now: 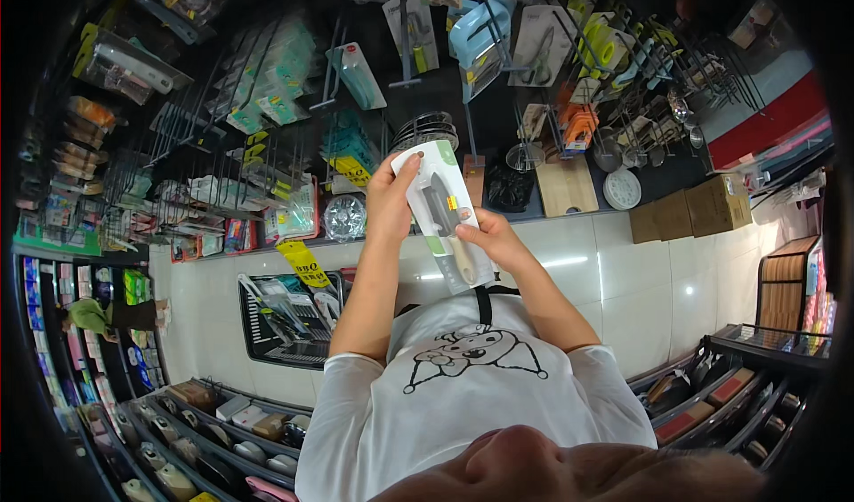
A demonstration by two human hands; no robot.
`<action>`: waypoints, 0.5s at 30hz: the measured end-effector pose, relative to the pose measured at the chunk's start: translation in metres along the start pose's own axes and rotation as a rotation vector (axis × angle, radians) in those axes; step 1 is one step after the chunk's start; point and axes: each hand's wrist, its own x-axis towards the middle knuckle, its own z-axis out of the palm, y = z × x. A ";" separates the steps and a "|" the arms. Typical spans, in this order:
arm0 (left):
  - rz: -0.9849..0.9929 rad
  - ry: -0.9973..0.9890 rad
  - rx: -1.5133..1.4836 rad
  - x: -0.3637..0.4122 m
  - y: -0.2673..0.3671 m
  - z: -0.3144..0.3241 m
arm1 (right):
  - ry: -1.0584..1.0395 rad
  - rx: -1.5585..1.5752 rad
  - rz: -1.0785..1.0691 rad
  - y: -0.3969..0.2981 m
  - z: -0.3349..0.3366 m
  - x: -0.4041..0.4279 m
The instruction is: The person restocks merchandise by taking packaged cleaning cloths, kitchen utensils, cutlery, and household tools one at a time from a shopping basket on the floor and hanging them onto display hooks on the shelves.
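Between my two hands is a carded kitchen knife (441, 212), its dark blade and pale handle under clear plastic on a white and green card. My left hand (388, 198) grips the card's upper left edge, thumb over the front near the hang hole. Lower down, my right hand (495, 238) pinches the right edge, with its thumb on the front near the handle. The card tilts in front of my chest. Behind its top end stand dark round wire racks (427, 127), partly hidden by it.
A black shopping basket (287, 354) on the tiled floor (567, 285) holds packaged tools and a yellow BBQ packet (303, 263). Metal hooks with utensils line the display ahead. A wooden cutting board (567, 187) and cardboard boxes (719, 206) stand low at right. A person (93, 316) is far left.
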 end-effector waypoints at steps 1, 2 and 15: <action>0.007 0.005 0.003 0.004 -0.002 0.007 | -0.009 0.001 -0.002 -0.003 -0.007 0.003; 0.000 0.006 -0.009 0.007 -0.005 0.015 | -0.002 -0.004 -0.006 -0.005 -0.014 0.005; 0.158 0.094 0.020 0.071 -0.004 0.056 | 0.059 -0.035 -0.200 -0.021 -0.073 0.055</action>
